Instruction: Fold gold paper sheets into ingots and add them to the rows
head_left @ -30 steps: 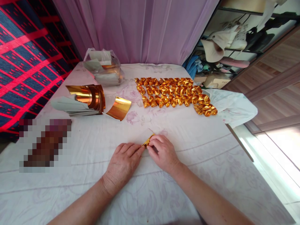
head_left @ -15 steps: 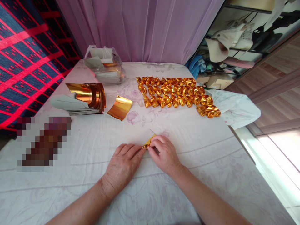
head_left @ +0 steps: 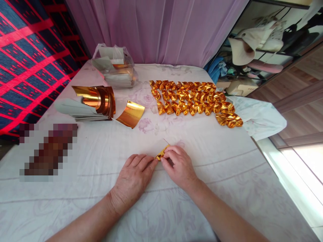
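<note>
Gold foil paper lies on the tablecloth, its long axis slanting away rightward, the left hand touching its nearer end while the right hand pinches its side.

No readable text can be found.
The cardboard box by the shelf on the right has small dark marks on its side, but they are too small and blurred for reading. The red and dark blue cloth on the left carries repeated dark marks; I cannot tell if these are letters or only pattern.
</note>
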`<state>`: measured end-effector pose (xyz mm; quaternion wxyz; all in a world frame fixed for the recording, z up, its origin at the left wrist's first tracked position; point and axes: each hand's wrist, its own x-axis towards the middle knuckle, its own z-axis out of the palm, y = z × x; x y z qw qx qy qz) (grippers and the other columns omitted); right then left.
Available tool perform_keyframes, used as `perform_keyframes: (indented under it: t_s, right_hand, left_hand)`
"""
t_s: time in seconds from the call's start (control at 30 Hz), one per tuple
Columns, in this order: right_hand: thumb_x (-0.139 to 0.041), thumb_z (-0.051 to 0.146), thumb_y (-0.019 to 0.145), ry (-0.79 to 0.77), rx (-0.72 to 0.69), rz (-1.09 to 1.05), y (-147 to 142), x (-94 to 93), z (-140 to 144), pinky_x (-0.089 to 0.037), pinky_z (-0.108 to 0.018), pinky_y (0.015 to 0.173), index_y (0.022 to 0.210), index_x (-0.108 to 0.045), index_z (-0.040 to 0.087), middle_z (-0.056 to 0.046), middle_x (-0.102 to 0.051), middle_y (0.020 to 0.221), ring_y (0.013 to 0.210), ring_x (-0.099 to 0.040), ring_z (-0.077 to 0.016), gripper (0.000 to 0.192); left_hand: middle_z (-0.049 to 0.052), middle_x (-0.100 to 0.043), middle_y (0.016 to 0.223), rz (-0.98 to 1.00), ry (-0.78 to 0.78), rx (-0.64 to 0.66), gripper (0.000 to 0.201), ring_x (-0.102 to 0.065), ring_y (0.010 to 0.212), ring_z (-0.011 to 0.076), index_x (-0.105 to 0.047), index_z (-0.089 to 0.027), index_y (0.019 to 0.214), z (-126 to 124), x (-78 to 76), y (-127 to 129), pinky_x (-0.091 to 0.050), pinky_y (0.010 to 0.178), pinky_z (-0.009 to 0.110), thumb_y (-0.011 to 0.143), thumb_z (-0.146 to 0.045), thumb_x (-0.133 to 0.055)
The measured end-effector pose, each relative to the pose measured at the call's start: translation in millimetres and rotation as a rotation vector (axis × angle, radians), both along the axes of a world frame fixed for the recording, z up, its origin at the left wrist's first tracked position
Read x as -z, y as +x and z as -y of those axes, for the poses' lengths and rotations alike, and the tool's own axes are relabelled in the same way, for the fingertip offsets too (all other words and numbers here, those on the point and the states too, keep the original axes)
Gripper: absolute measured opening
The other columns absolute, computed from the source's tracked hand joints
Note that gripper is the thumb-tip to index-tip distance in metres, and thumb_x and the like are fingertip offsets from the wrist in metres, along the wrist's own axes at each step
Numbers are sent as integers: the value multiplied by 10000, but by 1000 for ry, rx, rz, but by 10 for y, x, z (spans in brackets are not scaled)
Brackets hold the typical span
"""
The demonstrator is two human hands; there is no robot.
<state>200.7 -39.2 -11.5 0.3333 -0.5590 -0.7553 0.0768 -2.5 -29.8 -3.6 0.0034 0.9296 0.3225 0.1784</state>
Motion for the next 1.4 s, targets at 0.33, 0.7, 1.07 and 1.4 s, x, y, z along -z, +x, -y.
perform_keyframes:
  t_s: [0.33, 0.7, 1.07, 1.4]
  right_hand:
    - [-577, 176, 881, -3, 11, 1, -6, -9, -2, -527, -357, 771, 752, -599, 213, -63, -664, 860, 812, -631, -198, 136]
    - [-579, 181, 883, 2, 19, 1, -4, 11, -4, -528, -355, 770, 763, -589, 223, -59, -661, 860, 822, -636, -202, 128]
    - [-584, 188, 881, -22, 27, 0, -8, 10, -3, -526, -366, 787, 758, -593, 213, -61, -659, 853, 834, -636, -209, 126]
    - [-589, 176, 869, -31, 30, 5, -7, 5, -8, -516, -347, 793, 755, -590, 217, -57, -663, 860, 839, -642, -201, 121]
  left_hand:
    - [102, -680, 1127, -7, -4, -9, 336, -602, 1031, 249, -608, -169, 1268, 9, 18, 1, -477, 916, 440, 952, -138, -499]
    - [97, -682, 1126, -39, 17, -19, 324, -603, 1015, 249, -613, -160, 1257, 12, 10, 12, -485, 904, 432, 960, -144, -485]
    - [99, -673, 1109, -35, 8, -19, 325, -586, 996, 251, -609, -143, 1255, 19, -13, 23, -476, 892, 425, 948, -133, -503]
    - [101, -668, 1089, -26, 15, -19, 316, -582, 985, 244, -611, -133, 1244, 18, -6, 33, -475, 883, 418, 941, -138, -522]
